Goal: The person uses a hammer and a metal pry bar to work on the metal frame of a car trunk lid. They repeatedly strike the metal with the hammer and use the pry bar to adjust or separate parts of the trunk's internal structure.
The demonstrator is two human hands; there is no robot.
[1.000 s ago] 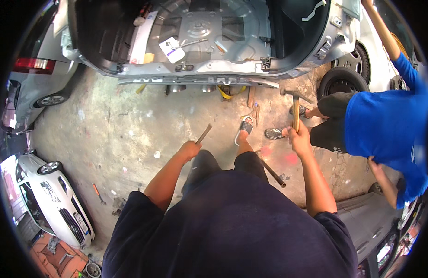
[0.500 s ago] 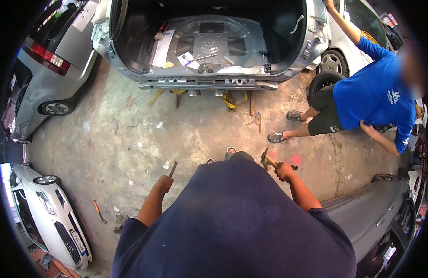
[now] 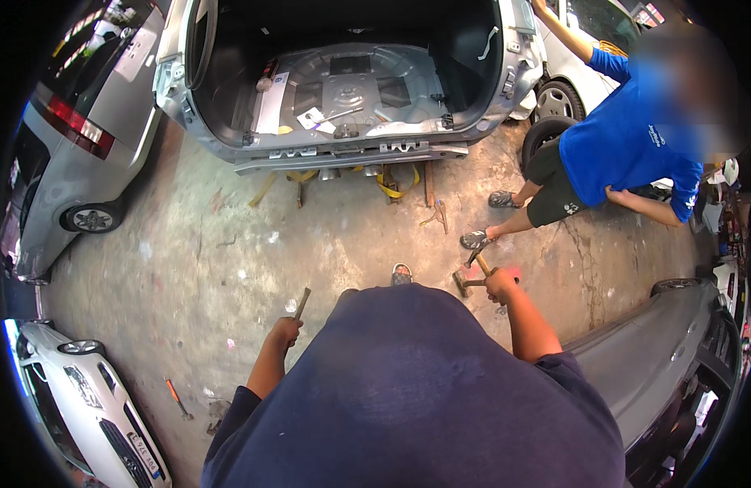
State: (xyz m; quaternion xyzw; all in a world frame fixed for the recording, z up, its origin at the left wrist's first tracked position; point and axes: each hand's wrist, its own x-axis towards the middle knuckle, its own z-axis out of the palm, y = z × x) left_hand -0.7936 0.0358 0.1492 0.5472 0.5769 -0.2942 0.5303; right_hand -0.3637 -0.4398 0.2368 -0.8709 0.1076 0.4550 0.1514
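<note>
My left hand [image 3: 286, 330] is closed around a short, flat metal bar [image 3: 303, 302] that points up and away from me. My right hand [image 3: 500, 285] grips a hammer [image 3: 484, 264] by its light wooden handle, its dark head at the far end. Just past that hand shows a second hammer [image 3: 461, 283] with a thick dark head; part of its handle is hidden behind my fingers, and whether it lies on the floor or is held I cannot tell. Ahead stands the opened rear of a silver car [image 3: 351, 154], its boot floor bare metal.
A person in a blue shirt [image 3: 611, 138] stands at the right, one hand up on the car. An orange-handled hammer [image 3: 178, 398] lies on the floor at left. Yellow straps [image 3: 400, 185] and a metal tool [image 3: 437, 215] lie below the bumper. Parked cars [image 3: 107, 415] flank both sides.
The car's rear and the other person have shifted left in view. My foot shows further forward. The hammer in my right hand has moved, and the second hammer's head is now plainer.
</note>
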